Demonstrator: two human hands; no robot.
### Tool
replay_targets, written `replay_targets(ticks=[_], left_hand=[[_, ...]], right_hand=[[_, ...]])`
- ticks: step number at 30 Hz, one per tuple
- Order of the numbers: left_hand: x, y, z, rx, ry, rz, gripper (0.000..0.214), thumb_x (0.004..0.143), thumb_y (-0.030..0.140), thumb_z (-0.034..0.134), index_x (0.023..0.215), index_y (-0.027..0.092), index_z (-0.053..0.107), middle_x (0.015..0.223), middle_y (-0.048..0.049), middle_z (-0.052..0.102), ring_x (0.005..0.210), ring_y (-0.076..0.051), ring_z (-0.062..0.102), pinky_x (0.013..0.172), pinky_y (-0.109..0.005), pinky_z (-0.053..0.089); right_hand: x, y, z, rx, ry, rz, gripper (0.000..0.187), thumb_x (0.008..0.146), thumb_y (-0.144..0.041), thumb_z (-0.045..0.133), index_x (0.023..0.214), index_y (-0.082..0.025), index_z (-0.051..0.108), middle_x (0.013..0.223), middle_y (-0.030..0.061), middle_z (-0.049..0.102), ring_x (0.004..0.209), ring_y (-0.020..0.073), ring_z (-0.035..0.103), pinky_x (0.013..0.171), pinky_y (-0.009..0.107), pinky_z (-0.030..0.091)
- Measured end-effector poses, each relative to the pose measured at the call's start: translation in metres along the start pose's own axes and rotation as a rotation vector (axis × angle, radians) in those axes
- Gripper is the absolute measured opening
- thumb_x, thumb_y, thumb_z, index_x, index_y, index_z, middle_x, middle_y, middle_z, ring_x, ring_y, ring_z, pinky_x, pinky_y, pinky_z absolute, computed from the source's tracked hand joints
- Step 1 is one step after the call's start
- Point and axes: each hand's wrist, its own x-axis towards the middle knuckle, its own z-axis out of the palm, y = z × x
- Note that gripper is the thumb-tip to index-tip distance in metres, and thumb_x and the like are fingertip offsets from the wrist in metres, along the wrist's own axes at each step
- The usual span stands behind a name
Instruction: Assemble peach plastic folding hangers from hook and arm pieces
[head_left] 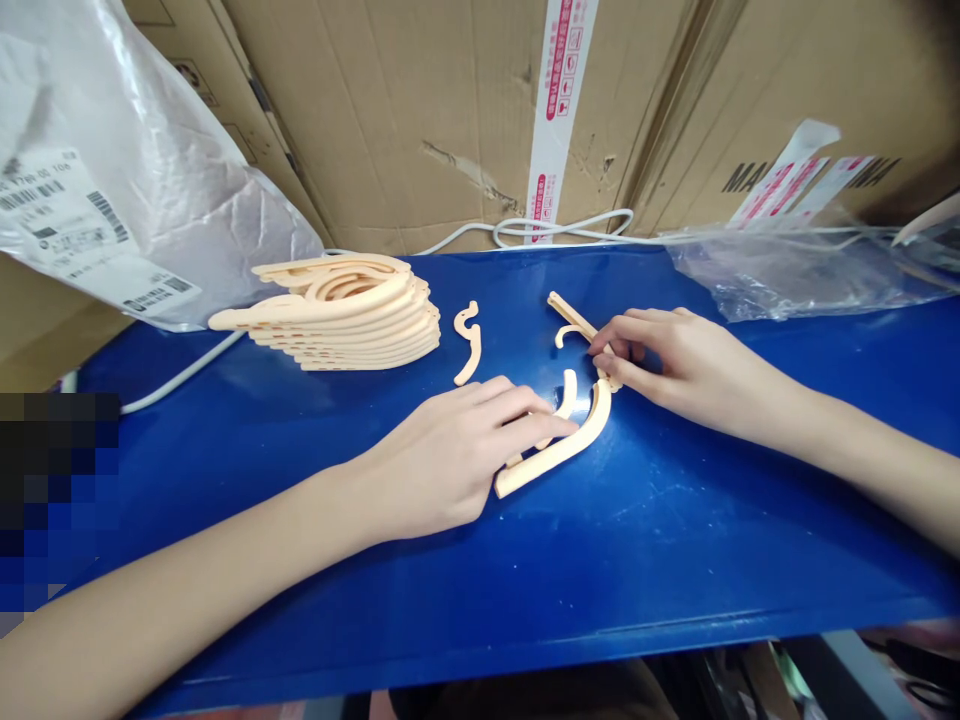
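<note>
A peach plastic hanger piece (559, 450) lies curved on the blue table (675, 540). My left hand (450, 450) rests palm down on it, its fingers stretched over the lower arm. My right hand (675, 365) pinches the upper arm of the same hanger near its bend, fingers pressed together. A loose peach hook piece (469, 345) lies apart, just left of both hands. A stack of several finished peach hangers (345, 310) sits further left.
Cardboard boxes (420, 110) stand along the back edge. A white plastic bag (127, 170) with labels lies at the far left, a clear plastic bag (795, 270) at the right. A white cable (555, 228) runs along the back.
</note>
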Motion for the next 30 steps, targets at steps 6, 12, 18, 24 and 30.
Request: replay_targets(ticks=[6, 12, 18, 24, 30], left_hand=[[-0.001, 0.002, 0.003, -0.089, 0.089, 0.015, 0.040, 0.098, 0.015, 0.038, 0.128, 0.016, 0.064, 0.129, -0.0039, 0.068, 0.115, -0.019, 0.062, 0.094, -0.034, 0.048], [0.000, 0.003, 0.004, 0.042, 0.077, 0.049, 0.037, 0.097, 0.017, 0.052, 0.133, 0.015, 0.061, 0.128, -0.0028, 0.069, 0.116, -0.019, 0.062, 0.095, -0.032, 0.049], [-0.001, -0.003, 0.007, 0.127, 0.097, 0.043, 0.043, 0.098, 0.004, 0.041, 0.136, 0.018, 0.056, 0.137, -0.0004, 0.064, 0.130, -0.018, 0.052, 0.107, -0.035, 0.041], [0.002, 0.000, 0.003, 0.344, 0.243, -0.009, 0.024, 0.098, 0.004, 0.049, 0.107, 0.015, 0.068, 0.101, -0.0056, 0.066, 0.090, -0.021, 0.056, 0.080, -0.032, 0.047], [0.004, 0.001, 0.001, 0.363, 0.219, -0.115, 0.017, 0.101, 0.018, 0.052, 0.105, 0.014, 0.068, 0.093, -0.0040, 0.066, 0.083, -0.022, 0.058, 0.073, -0.034, 0.049]], right_hand=[[0.000, 0.001, 0.003, 0.013, 0.019, -0.010, 0.027, 0.098, -0.040, 0.049, 0.101, -0.021, 0.068, 0.084, 0.0033, 0.061, 0.079, 0.0192, 0.056, 0.071, 0.033, 0.042], [-0.002, 0.002, 0.007, 0.005, 0.032, -0.005, 0.026, 0.098, -0.039, 0.049, 0.106, -0.022, 0.068, 0.090, 0.0040, 0.061, 0.084, 0.0200, 0.058, 0.073, 0.034, 0.045], [-0.002, -0.001, -0.001, -0.046, -0.062, -0.126, 0.028, 0.101, -0.034, 0.041, 0.110, -0.019, 0.064, 0.099, 0.0072, 0.061, 0.088, 0.0213, 0.061, 0.078, 0.037, 0.048], [-0.005, -0.010, -0.009, -0.085, -0.168, -0.223, 0.019, 0.101, -0.028, 0.040, 0.098, -0.020, 0.057, 0.093, 0.0049, 0.062, 0.075, 0.0189, 0.059, 0.072, 0.035, 0.045], [-0.008, -0.020, -0.014, 0.074, -0.235, -0.278, 0.014, 0.098, -0.022, 0.045, 0.093, -0.022, 0.058, 0.088, 0.0008, 0.066, 0.072, 0.0149, 0.059, 0.071, 0.030, 0.042]])
